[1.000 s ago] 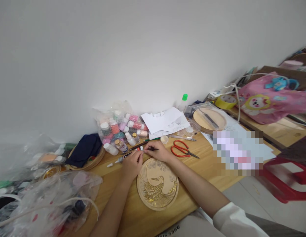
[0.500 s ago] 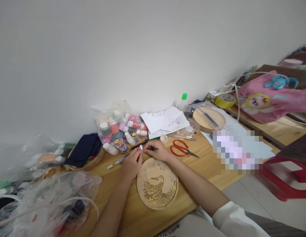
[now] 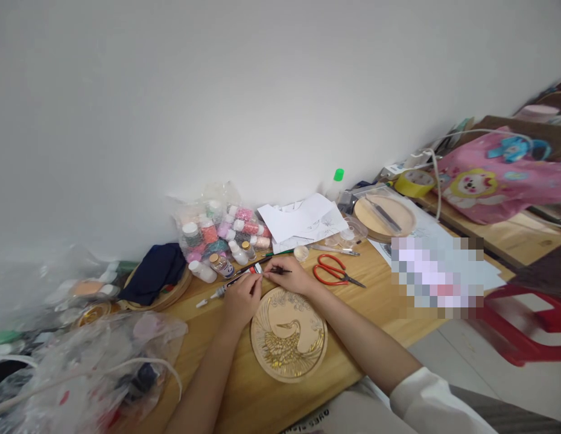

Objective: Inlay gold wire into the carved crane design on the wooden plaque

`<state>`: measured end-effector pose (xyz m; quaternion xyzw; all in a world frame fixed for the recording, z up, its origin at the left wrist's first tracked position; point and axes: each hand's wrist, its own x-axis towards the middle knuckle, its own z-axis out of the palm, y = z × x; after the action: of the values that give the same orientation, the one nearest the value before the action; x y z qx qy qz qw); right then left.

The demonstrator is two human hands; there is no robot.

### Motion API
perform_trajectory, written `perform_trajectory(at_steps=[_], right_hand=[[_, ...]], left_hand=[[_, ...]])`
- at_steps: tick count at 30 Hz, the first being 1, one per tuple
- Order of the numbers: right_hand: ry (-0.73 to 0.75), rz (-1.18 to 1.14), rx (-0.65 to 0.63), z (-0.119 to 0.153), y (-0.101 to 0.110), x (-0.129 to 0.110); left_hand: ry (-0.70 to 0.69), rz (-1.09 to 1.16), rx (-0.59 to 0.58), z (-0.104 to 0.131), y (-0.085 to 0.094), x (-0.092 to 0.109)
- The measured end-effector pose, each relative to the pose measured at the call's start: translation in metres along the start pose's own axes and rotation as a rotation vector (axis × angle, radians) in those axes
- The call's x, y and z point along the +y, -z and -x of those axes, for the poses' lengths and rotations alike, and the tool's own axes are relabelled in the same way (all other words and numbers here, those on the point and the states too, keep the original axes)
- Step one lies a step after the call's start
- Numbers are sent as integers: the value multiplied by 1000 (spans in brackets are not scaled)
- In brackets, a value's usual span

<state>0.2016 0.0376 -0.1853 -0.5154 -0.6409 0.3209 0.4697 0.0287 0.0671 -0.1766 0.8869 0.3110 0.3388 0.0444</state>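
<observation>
- Our two hands work close together: the right hand [image 3: 288, 275] has its fingers pinching one slim dark tool [image 3: 283, 270]; the left hand [image 3: 241, 301] has fingers pressed together, any contents too small to tell.
- One carved crane plaque [image 3: 289, 337] lies on our table [image 3: 375, 307], just our side of both hands.
- Four small bottles [image 3: 221, 266] sit before one clear bag [image 3: 219, 193] holding many more.
- One wooden plate [image 3: 184, 284] bears navy cloth [image 3: 154, 274].
</observation>
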Motion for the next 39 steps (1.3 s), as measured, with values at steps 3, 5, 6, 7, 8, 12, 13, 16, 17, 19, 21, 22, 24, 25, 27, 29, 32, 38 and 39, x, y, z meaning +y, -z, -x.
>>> perform_trajectory(at_steps=[3, 5, 6, 7, 8, 12, 13, 16, 17, 19, 21, 22, 24, 25, 27, 29, 32, 38, 39], right_hand=[[4, 6, 4, 0, 0, -1], [4, 13, 0, 0, 1, -2], [3, 18, -4, 0, 1, -2], [1, 23, -8, 1, 2, -2], [-1, 30, -13, 1, 2, -2], [-3, 64, -34, 1, 4, -2], [0, 78, -41, 1, 4, -2], [23, 132, -63, 2, 6, -4], [37, 154, -73, 2, 7, -6], [69, 200, -98, 4, 9, -10], [98, 250, -125, 5, 12, -14], [109, 275, -137, 6, 13, -16], [121, 324, -158, 7, 15, -19], [123, 347, -167, 8, 15, -20], [122, 390, -185, 8, 16, -21], [115, 427, -200, 8, 16, -21], [107, 470, -217, 10, 15, -23], [105, 505, -192, 15, 17, -35], [102, 503, -185, 15, 17, -36]], left_hand=[[0, -1, -2, 0, 0, 0], [3, 5, -4, 1, -1, -1], [6, 10, -6, 1, -1, 0], [10, 16, -10, 1, -1, 0], [16, 24, -15, 1, -2, 0], [51, 53, -45, 2, -2, 1], [62, 55, -54, 3, -3, 1], [85, 54, -86, 3, -3, 1], [88, 53, -99, 3, -3, 1], [86, 51, -131, 3, -2, 1], [81, 47, -165, 3, -1, 2], [79, 45, -182, 3, -1, 2], [75, 41, -218, 4, 0, 3], [74, 38, -236, 4, 1, 3], [77, 29, -271, 4, 2, 4], [86, 18, -301, 4, 2, 4], [97, 5, -334, 3, 2, 5], [108, -8, -345, 2, 3, 8], [111, -10, -342, 2, 3, 8]])
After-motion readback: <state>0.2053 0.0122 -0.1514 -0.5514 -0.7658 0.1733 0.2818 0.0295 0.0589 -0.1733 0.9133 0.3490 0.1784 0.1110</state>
